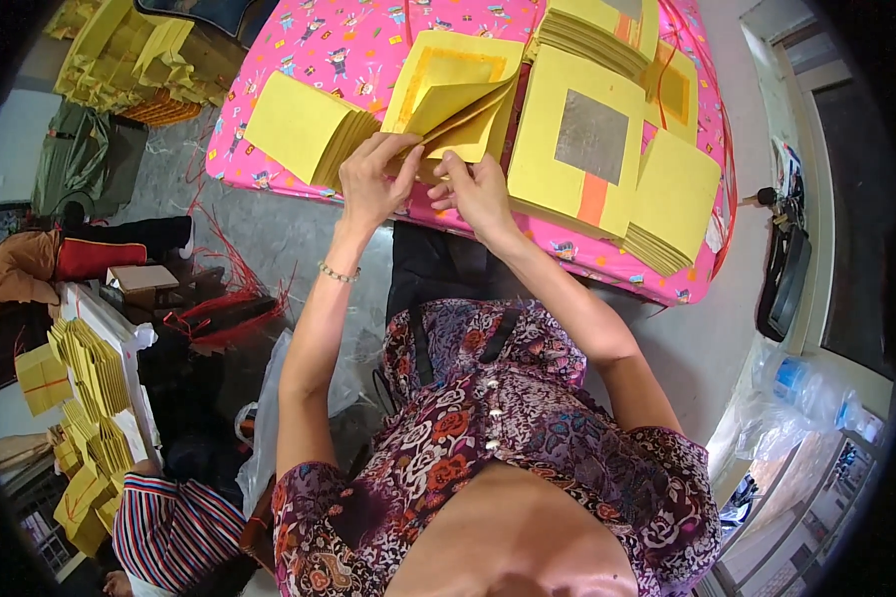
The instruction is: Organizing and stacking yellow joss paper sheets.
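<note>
A stack of yellow paper sheets [468, 107] lies in front of me, its upper sheets folded up and fanned at the near edge. My left hand [373, 182] is closed, with thumb and fingers pinching the near left corner of these sheets. Close by, my right hand [478, 196] has its fingers apart and slightly bent at the sheets' near edge. I cannot make out whether a fingertip touches the paper. Left of my left hand rests a folded yellow paper bundle [299, 124]. To the right lies a yellow stack with a silver square and orange strip [579, 134].
The pink patterned table [368, 50] carries more yellow stacks [675, 199] at right. Red strings [712, 90] hang at its right edge; others [234, 269] litter the grey floor. At left, people work near a white table [129, 368] with yellow bundles. Plastic bags [796, 388] lie right.
</note>
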Demonstrator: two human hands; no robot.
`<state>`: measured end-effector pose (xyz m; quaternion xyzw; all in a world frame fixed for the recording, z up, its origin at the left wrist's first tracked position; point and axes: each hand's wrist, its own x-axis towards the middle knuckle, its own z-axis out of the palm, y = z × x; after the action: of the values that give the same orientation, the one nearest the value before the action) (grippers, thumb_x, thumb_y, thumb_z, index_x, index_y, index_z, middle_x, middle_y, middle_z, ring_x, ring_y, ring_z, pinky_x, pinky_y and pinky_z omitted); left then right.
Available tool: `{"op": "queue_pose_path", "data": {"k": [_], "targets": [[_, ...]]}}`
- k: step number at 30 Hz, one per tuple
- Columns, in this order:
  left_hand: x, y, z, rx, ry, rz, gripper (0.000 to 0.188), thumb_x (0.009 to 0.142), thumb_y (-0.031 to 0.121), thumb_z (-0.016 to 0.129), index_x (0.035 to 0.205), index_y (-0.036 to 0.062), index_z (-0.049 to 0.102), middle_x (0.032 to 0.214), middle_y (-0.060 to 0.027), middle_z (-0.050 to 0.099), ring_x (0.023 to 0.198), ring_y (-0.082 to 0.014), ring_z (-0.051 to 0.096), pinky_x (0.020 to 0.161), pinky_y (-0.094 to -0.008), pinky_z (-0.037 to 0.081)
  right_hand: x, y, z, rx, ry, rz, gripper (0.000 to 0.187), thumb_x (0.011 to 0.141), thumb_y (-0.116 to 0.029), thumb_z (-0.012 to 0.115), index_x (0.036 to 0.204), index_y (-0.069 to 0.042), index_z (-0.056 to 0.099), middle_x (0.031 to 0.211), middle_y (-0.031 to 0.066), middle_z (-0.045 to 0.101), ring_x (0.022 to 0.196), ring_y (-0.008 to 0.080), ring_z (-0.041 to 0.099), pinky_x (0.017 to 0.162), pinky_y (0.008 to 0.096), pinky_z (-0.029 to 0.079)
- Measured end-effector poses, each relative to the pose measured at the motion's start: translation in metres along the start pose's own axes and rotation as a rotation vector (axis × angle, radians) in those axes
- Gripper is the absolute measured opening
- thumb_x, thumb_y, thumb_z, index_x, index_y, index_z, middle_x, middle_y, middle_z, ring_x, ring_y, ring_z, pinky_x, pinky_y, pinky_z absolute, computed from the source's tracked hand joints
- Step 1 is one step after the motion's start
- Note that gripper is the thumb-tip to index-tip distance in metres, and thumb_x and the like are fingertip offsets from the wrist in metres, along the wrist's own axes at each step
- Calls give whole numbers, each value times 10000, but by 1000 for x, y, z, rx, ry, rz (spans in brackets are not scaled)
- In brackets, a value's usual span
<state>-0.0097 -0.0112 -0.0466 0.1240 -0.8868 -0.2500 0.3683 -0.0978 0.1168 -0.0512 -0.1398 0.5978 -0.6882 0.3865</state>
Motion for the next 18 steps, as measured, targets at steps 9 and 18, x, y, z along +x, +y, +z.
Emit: {"op": "queue_pose_path", "data": {"k": [9,18], "targets": [[-4,-4,4,13,27,-87,96,790,74,678,885,72,664,769,-70,629,661,-245,608,568,-332,476,-51,-15,-6,-72,-334,172,322,923,-206,572,1110,-5,404,932,77,536,713,143,594,544,263,535],[-12,-9,7,144,10,-16,449,782,91,695,1212,113,569,837,-55,642,674,-208,611,575,-309,492,12,-62,-28,206,32,134,366,922,-175,566,1172,39,407,1156,111,505,1082,203,541,891,415,502]]}}
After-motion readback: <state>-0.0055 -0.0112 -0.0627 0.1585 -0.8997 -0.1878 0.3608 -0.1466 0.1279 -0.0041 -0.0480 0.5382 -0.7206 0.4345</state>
